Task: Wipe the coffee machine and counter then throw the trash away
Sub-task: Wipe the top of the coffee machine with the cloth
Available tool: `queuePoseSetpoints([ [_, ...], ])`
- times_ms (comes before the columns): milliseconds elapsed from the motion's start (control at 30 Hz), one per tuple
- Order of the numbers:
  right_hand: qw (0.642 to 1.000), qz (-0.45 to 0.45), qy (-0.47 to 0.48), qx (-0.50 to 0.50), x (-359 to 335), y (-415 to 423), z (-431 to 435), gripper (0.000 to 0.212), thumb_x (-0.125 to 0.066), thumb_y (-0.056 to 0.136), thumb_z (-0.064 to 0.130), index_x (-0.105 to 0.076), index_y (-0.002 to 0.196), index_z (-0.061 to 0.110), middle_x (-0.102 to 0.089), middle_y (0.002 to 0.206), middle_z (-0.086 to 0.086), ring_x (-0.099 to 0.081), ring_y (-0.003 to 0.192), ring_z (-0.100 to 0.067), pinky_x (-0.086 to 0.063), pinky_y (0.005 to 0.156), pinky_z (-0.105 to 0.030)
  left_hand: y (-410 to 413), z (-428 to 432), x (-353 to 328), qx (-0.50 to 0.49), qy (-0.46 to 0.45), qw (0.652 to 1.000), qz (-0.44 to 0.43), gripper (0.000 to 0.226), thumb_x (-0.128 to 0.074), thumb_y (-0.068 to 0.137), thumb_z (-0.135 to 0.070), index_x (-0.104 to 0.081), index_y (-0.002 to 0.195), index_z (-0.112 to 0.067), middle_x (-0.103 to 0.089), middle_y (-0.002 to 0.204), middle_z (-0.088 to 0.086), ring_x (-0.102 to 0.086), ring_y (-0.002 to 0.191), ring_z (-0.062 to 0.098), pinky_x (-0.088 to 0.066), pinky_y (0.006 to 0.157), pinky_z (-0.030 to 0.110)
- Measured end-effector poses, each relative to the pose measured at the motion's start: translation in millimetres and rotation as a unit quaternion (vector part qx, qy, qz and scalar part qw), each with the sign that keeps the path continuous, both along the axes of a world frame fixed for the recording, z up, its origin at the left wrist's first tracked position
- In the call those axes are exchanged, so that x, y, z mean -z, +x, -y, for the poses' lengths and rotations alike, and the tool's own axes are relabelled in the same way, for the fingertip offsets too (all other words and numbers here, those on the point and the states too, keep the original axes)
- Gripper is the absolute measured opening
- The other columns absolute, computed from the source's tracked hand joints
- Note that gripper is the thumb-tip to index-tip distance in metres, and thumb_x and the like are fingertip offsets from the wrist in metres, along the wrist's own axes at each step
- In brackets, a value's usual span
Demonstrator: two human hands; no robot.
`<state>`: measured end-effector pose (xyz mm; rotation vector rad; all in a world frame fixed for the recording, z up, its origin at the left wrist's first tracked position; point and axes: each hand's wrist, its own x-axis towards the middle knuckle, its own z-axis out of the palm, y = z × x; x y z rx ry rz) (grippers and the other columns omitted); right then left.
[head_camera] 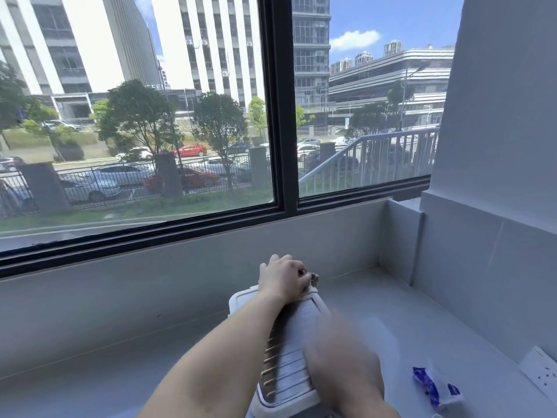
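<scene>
The white coffee machine (297,342) stands on the pale grey counter (120,372), seen from above, with a ribbed top and a row of brass-coloured slats on its left side. My left hand (283,279) reaches to the machine's far end, fingers closed on a small grey piece (314,278) that looks like a wipe pressed on the rear edge. My right hand (340,360) is blurred low over the near part of the machine's top; what it holds cannot be made out. A torn blue and white wrapper (434,387) lies on the counter to the right.
A dark-framed window (280,116) runs along the back above a low grey upstand. A white wall (497,206) closes the right side, with a white wall socket (542,372) low on it, near the wrapper.
</scene>
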<state>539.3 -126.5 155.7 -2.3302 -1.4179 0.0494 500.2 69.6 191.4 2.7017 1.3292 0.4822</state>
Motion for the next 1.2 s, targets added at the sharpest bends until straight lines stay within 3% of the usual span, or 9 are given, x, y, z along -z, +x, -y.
queuePoseSetpoints([
  [100,1.0,-0.002,0.003,0.0,-1.7,-0.5,0.4,0.045,-0.031,0.081,0.045,-0.038,0.124,0.037,-0.026,0.16,0.005,-0.039,0.131,-0.021,-0.043,0.087,-0.039,-26.7,-17.9,-4.4,-0.069,-0.047,0.996,0.008,0.028,-0.049,0.086,-0.051,-0.065,0.086,-0.028,-0.067,0.106,-0.001,-0.055,0.108,0.027,-0.042,0.085,0.04],
  [200,1.0,-0.001,0.0,0.005,-3.9,-0.1,0.8,0.042,-0.029,0.08,0.046,-0.04,0.119,0.035,-0.03,0.158,0.003,-0.042,0.128,-0.022,-0.043,0.084,-0.038,-61.0,-21.6,-3.6,-0.077,-0.057,0.995,0.019,0.025,-0.05,0.087,-0.047,-0.058,0.076,-0.026,-0.068,0.1,0.003,-0.06,0.1,0.028,-0.047,0.078,0.035],
  [400,1.0,0.01,0.007,0.005,-3.7,-1.0,3.3,0.042,-0.024,0.081,0.046,-0.045,0.114,0.031,-0.035,0.156,0.002,-0.049,0.118,-0.024,-0.043,0.077,-0.037,-125.3,15.4,16.6,-0.108,0.006,0.99,0.092,0.021,-0.049,0.091,-0.037,-0.064,0.087,-0.022,-0.061,0.087,0.0,-0.06,0.086,0.028,-0.049,0.071,0.037],
  [500,1.0,0.016,0.004,0.005,-5.0,-2.7,2.8,0.039,-0.026,0.084,0.044,-0.046,0.116,0.031,-0.034,0.157,-0.001,-0.051,0.117,-0.025,-0.044,0.076,-0.038,-131.8,29.6,21.2,-0.088,0.073,0.991,0.068,0.023,-0.047,0.094,-0.034,-0.064,0.092,-0.02,-0.06,0.089,0.0,-0.059,0.088,0.028,-0.047,0.069,0.036],
  [633,1.0,0.018,0.01,0.008,-2.8,-1.1,1.9,0.039,-0.028,0.085,0.043,-0.045,0.118,0.033,-0.032,0.159,-0.001,-0.05,0.118,-0.024,-0.045,0.079,-0.037,-99.8,29.2,3.0,-0.015,0.14,0.989,-0.049,0.025,-0.042,0.096,-0.032,-0.064,0.096,-0.02,-0.065,0.1,0.0,-0.054,0.103,0.026,-0.043,0.082,0.038],
  [733,1.0,0.009,0.013,0.009,-0.8,-0.3,0.7,0.044,-0.029,0.083,0.045,-0.044,0.123,0.034,-0.029,0.16,0.002,-0.046,0.125,-0.022,-0.044,0.082,-0.037,-54.3,28.9,-6.8,0.042,0.126,0.987,-0.091,0.025,-0.042,0.094,-0.024,-0.065,0.102,-0.018,-0.067,0.106,0.003,-0.054,0.105,0.029,-0.04,0.086,0.039],
  [867,1.0,0.012,0.015,0.01,0.2,-0.2,-0.8,0.05,-0.03,0.08,0.047,-0.043,0.127,0.035,-0.028,0.159,0.005,-0.044,0.127,-0.02,-0.045,0.085,-0.036,-14.2,30.3,-19.0,0.086,0.119,0.978,-0.146,0.024,-0.045,0.09,-0.017,-0.068,0.096,-0.015,-0.067,0.107,0.005,-0.057,0.105,0.031,-0.038,0.082,0.037],
  [1067,1.0,0.009,0.023,0.01,4.1,-0.1,-0.3,0.056,-0.028,0.079,0.05,-0.04,0.132,0.037,-0.027,0.16,0.007,-0.043,0.131,-0.019,-0.045,0.085,-0.036,-40.8,45.0,-6.6,0.223,0.085,0.969,-0.064,0.016,-0.048,0.078,-0.017,-0.064,0.079,-0.017,-0.068,0.091,0.001,-0.059,0.095,0.025,-0.046,0.073,0.037],
  [1200,1.0,0.003,0.019,0.009,2.3,-1.1,-2.6,0.05,-0.031,0.081,0.049,-0.042,0.127,0.036,-0.027,0.16,0.006,-0.042,0.131,-0.019,-0.044,0.086,-0.037,-26.4,34.8,-9.6,0.134,0.112,0.981,-0.08,0.018,-0.046,0.086,-0.02,-0.064,0.087,-0.019,-0.068,0.101,-0.002,-0.054,0.107,0.018,-0.037,0.074,0.032],
])
